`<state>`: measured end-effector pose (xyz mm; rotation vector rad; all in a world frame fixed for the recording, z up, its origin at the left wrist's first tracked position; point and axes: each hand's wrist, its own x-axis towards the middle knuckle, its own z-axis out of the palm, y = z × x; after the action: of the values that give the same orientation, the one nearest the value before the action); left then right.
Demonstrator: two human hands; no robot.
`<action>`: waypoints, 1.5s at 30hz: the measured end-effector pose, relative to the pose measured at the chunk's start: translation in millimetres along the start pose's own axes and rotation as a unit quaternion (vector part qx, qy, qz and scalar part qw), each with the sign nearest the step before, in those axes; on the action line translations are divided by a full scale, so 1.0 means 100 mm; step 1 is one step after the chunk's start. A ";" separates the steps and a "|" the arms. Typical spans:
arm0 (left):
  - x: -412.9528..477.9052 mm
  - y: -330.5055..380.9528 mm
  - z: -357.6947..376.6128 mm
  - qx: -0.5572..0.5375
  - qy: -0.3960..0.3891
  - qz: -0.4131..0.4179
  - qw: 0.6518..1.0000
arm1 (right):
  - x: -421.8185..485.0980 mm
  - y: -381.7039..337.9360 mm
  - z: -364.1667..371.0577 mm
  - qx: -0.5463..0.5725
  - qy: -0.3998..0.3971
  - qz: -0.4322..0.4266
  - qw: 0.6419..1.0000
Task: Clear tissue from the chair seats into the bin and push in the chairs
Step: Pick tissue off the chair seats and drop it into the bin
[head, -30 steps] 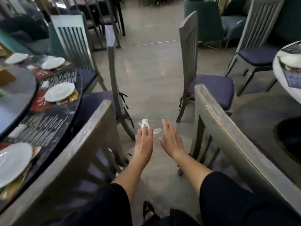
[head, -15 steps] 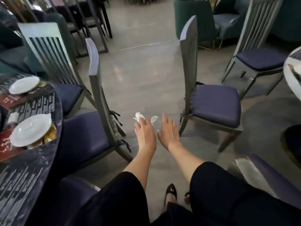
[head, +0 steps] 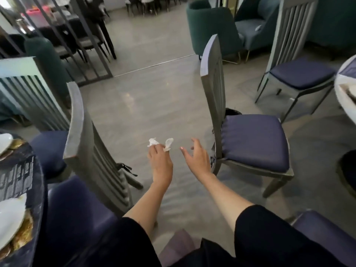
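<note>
Left grip (head: 159, 160) is pinching tissue (head: 153, 142), poking out beyond it; right grip (head: 196, 157) is hanging released. Chair (head: 254, 139) is half-hiding dark object (head: 234, 112).

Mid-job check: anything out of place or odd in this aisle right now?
Yes. The blue-seated chair on the right stands out in the aisle, apart from the white table, not pushed in. The left hand pinches crumpled tissue, not yet binned.

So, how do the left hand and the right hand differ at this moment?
The left hand pinches white tissue; the right hand holds nothing. The left hand's fingers are curled, the right hand's are spread and relaxed. Both are stretched forward, backs up, over the floor.
</note>
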<state>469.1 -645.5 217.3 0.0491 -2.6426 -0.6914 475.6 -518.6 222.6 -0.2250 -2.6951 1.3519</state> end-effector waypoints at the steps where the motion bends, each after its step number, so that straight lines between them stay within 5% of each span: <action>1: 0.13 -0.02 0.08 -0.025 0.008 -0.006 1.000 | 0.12 0.02 0.01 0.011 0.013 0.017 1.000; 11: 1.84 -0.65 0.97 -0.022 0.000 -0.013 1.000 | 1.84 -0.02 0.70 -0.039 -0.013 0.048 0.998; 22: 3.65 -1.23 1.33 0.273 -0.085 0.174 0.942 | 3.52 -0.36 1.46 -0.162 -0.059 0.019 0.985; 28: 4.63 -1.16 1.99 0.254 -0.142 0.172 0.941 | 4.72 -0.26 1.55 -0.206 -0.013 0.033 0.978; 33: 5.47 -0.91 2.55 0.272 -0.221 0.265 0.898 | 5.75 -0.15 1.60 -0.216 -0.004 0.053 0.975; 36: 5.95 -0.70 2.89 0.245 -0.206 0.314 0.894 | 6.31 -0.11 1.51 -0.214 0.018 0.070 0.974; 45: 7.05 0.30 4.19 0.142 -0.275 0.470 0.827 | 7.32 0.57 0.93 -0.194 0.136 0.258 0.937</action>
<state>-340.0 -519.7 163.7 -1.4565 -2.7333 0.0634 -255.0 -422.3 149.5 -1.1333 -2.7243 0.7659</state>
